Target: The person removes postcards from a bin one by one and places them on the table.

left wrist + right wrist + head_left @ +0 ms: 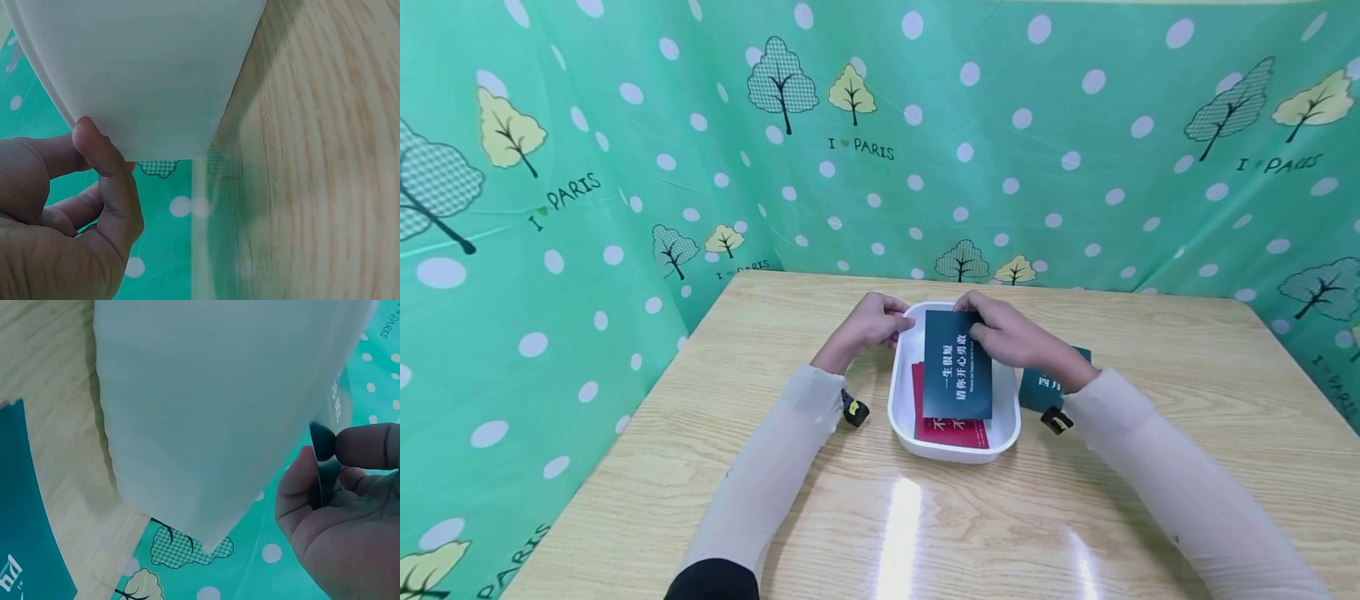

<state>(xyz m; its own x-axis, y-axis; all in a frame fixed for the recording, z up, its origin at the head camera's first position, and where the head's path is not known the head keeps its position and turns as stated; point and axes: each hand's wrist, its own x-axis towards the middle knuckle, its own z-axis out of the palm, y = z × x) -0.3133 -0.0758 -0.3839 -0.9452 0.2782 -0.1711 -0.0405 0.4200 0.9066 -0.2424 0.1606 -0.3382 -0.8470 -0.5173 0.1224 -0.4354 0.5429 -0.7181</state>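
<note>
A white plastic tub (951,455) stands on the wooden table. Its far left corner is held by my left hand (872,321), with the thumb (103,150) against the wall. My right hand (1011,329) pinches a dark green card (957,387) printed with white Chinese writing by its far right edge. This card is over the tub and covers part of a red card (966,436) lying inside. In the right wrist view the green card's edge (323,444) shows between thumb and fingers. Another dark green card (1037,392) lies on the table right of the tub, partly hidden under my right forearm.
A green curtain (880,200) with white dots and trees hangs behind the table and along its left side. Wood-grain tabletop (1150,400) surrounds the tub, with bright light reflections in front of it. Black straps with small devices are on both wrists.
</note>
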